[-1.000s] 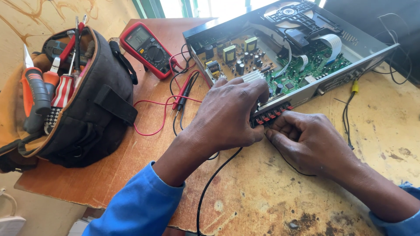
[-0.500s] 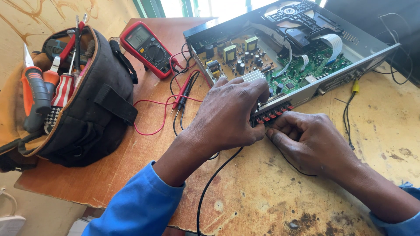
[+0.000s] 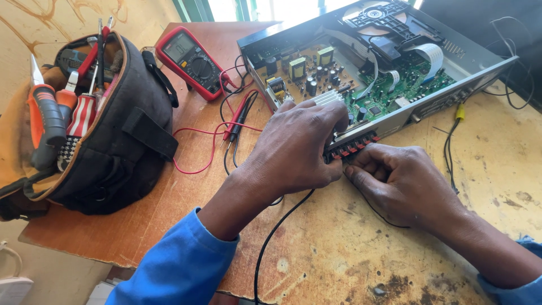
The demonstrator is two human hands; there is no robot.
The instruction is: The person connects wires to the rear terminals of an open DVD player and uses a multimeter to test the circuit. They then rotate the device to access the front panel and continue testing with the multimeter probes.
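Left hand: the left hand (image 3: 296,149) lies palm down over the near end of the red terminal strip (image 3: 353,146), fingers curled tight onto it and pressing its clips.
Right hand: the right hand (image 3: 403,183) sits just beside it on the counter (image 3: 350,254), fingertips pinched narrow at the strip's underside; what they pinch is hidden, perhaps the thin black wire (image 3: 276,231).
Relation: the strip lies directly under both hands, its long axis along the rear edge of the opened disc player (image 3: 372,68); the left hand is nearer.
Look: small red clips in a row on a grey metal chassis.
Around: red multimeter (image 3: 189,62) and tool bag (image 3: 90,124) toward the counter's left edge.
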